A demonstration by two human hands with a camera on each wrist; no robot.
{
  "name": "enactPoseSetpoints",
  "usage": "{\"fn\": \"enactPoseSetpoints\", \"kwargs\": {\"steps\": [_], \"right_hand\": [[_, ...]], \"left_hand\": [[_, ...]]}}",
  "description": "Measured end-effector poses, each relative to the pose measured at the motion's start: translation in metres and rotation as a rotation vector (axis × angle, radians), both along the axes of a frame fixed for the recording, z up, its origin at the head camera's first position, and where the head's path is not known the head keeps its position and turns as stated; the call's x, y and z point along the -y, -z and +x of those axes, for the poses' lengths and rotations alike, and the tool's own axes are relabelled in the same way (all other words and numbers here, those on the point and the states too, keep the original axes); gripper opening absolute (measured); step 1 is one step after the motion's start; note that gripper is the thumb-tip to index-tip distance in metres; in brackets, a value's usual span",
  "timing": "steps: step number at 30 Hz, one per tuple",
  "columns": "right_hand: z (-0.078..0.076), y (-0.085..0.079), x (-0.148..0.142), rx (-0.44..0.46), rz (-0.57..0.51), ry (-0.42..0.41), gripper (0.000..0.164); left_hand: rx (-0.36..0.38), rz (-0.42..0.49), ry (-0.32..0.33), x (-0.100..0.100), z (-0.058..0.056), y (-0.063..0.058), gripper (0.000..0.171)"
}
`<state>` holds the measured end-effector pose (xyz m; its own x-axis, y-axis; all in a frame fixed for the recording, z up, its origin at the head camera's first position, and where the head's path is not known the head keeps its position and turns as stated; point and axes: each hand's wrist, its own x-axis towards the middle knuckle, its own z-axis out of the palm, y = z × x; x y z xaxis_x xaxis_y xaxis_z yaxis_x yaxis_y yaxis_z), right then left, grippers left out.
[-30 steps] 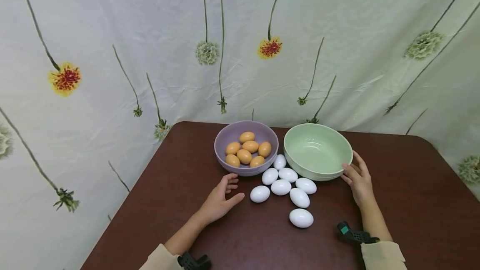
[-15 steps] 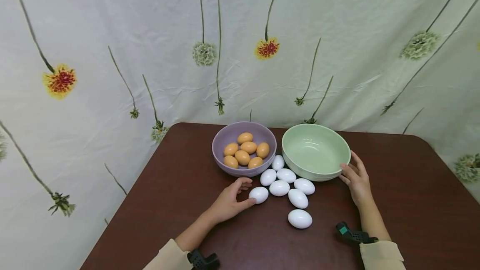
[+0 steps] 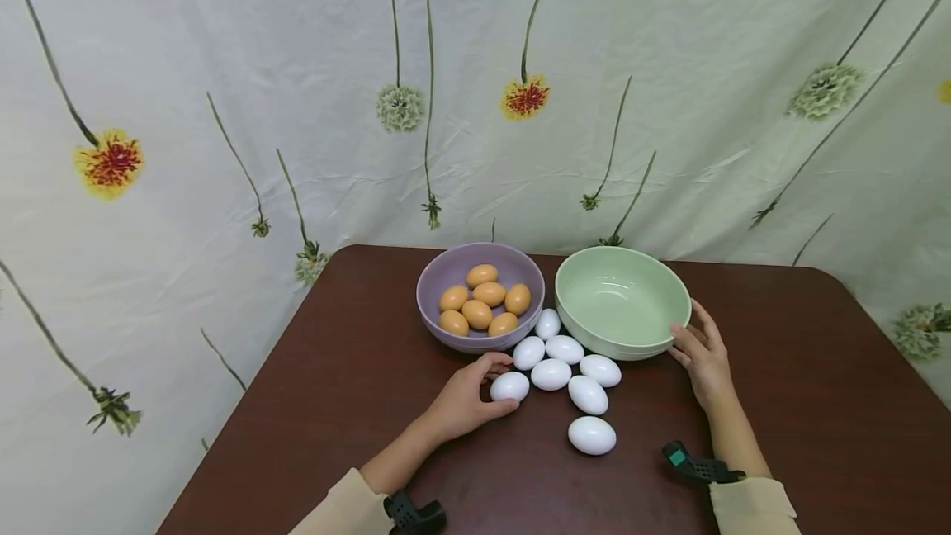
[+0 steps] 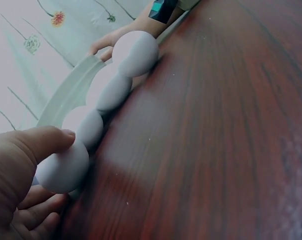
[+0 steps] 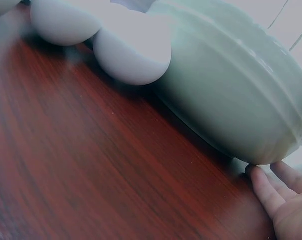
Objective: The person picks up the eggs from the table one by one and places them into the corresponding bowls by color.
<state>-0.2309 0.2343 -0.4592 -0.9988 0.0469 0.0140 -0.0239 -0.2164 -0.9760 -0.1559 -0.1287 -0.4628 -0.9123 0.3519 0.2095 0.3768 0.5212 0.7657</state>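
In the head view my left hand (image 3: 466,403) has its thumb and fingers around a white egg (image 3: 509,386) at the left end of a loose group. The left wrist view shows the thumb lying on this egg (image 4: 65,169) and the other fingers curled beneath it. My right hand (image 3: 706,362) holds the right side of a pale green bowl (image 3: 620,300), thumb at the rim and fingers along the outer wall. Seen from the right wrist, fingertips touch the green bowl (image 5: 226,85) low down near its base. Nothing lies inside that bowl.
Left of the green bowl stands a purple bowl (image 3: 431,316) with several orange-brown eggs (image 3: 477,314) in it. Several more white eggs (image 3: 551,374) lie on the dark wooden table (image 3: 357,353) before the bowls. A flower-patterned cloth (image 3: 334,64) hangs behind the table's far edge.
My left hand has moved right, from beside the leftmost white egg to around it. The right hand stays at the green bowl. The whole head view has shifted slightly.
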Motion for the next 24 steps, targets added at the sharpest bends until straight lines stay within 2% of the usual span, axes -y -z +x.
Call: {"fn": "enactPoseSetpoints", "kwargs": {"steps": [5, 17, 24], "right_hand": [[0.0, 0.0, 0.0, 0.003, 0.012, 0.001, 0.068], [-0.001, 0.0, 0.0, 0.013, 0.008, 0.008, 0.068], [-0.002, 0.0, 0.0, 0.011, 0.018, 0.009, 0.068]], "left_hand": [[-0.022, -0.04, -0.003, -0.003, 0.001, -0.003, 0.046], [-0.064, -0.026, -0.031, -0.005, -0.002, -0.004, 0.04], [-0.058, -0.011, 0.001, -0.009, -0.006, -0.019, 0.042]]}}
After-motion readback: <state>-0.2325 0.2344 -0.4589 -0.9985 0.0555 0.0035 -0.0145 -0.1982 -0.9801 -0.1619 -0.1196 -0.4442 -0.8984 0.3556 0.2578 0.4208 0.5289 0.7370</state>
